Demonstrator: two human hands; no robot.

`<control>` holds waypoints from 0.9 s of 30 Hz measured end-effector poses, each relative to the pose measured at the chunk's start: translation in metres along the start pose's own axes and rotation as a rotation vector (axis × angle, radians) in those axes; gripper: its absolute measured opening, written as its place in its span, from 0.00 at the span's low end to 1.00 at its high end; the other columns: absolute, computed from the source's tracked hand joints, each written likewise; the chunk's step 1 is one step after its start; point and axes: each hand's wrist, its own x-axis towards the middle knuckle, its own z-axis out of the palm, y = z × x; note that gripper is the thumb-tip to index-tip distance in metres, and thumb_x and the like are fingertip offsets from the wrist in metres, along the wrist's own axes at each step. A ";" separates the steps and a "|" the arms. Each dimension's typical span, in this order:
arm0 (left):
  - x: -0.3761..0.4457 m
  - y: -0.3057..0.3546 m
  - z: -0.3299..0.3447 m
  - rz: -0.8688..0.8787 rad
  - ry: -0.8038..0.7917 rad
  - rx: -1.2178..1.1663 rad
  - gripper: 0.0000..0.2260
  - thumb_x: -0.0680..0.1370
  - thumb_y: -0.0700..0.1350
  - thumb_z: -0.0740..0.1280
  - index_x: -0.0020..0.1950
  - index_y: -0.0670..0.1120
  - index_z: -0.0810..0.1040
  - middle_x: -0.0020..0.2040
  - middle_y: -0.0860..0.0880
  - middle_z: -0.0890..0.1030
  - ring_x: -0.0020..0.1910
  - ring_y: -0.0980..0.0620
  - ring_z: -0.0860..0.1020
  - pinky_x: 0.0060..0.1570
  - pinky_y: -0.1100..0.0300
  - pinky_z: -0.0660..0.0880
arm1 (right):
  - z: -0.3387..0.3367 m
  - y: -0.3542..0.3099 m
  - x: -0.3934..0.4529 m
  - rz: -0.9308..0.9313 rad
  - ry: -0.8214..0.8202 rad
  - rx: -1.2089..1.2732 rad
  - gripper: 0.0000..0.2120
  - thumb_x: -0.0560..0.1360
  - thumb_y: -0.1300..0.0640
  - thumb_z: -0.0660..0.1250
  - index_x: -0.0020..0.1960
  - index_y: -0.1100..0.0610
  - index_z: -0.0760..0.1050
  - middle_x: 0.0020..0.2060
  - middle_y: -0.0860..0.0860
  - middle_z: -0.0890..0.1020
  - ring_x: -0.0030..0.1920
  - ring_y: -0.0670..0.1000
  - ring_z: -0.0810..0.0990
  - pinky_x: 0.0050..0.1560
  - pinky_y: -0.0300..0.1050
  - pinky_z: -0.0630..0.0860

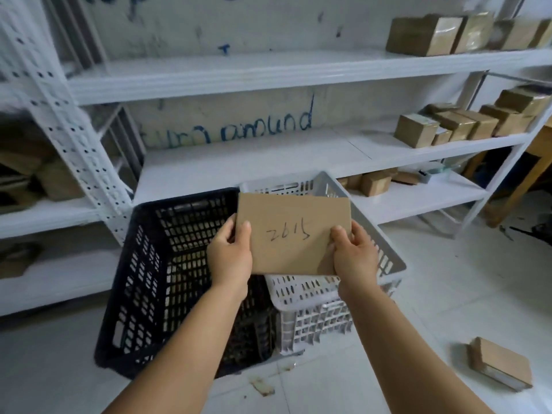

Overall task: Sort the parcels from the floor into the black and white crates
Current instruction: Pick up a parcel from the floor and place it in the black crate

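I hold a flat brown cardboard parcel (294, 231) with handwritten digits on its face, above the two crates. My left hand (230, 255) grips its left edge, thumb on the front. My right hand (354, 252) grips its lower right corner the same way. The parcel hangs mostly over the white crate (316, 306), whose inside it hides. The black crate (161, 282) stands on the floor to the left, touching the white one. Another brown parcel (500, 363) lies on the floor at the lower right.
White metal shelving (239, 162) stands right behind the crates, with several cardboard boxes (448, 127) on its right side and more boxes on the shelf at the left. A wooden table leg (519, 186) is at the far right. A small scrap (263, 386) lies on the tiled floor.
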 end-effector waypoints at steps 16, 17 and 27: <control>0.102 -0.045 -0.123 -0.201 0.313 0.191 0.16 0.78 0.45 0.64 0.67 0.49 0.71 0.50 0.52 0.77 0.46 0.52 0.75 0.42 0.59 0.70 | 0.181 0.076 0.011 0.087 -0.341 -0.380 0.24 0.75 0.51 0.63 0.71 0.48 0.66 0.64 0.52 0.72 0.61 0.57 0.73 0.61 0.61 0.74; 0.110 -0.050 -0.125 -0.222 0.330 0.217 0.16 0.78 0.44 0.64 0.66 0.48 0.71 0.50 0.52 0.77 0.45 0.52 0.75 0.42 0.60 0.70 | 0.189 0.082 0.014 0.106 -0.356 -0.392 0.24 0.74 0.50 0.63 0.70 0.49 0.67 0.64 0.52 0.72 0.61 0.57 0.73 0.61 0.61 0.73; 0.184 -0.097 -0.119 -0.349 0.283 0.589 0.25 0.80 0.44 0.61 0.76 0.48 0.60 0.70 0.45 0.65 0.62 0.46 0.73 0.55 0.59 0.72 | 0.242 0.133 0.065 0.297 -0.547 -0.550 0.22 0.75 0.54 0.65 0.68 0.50 0.66 0.65 0.54 0.69 0.60 0.59 0.71 0.61 0.58 0.73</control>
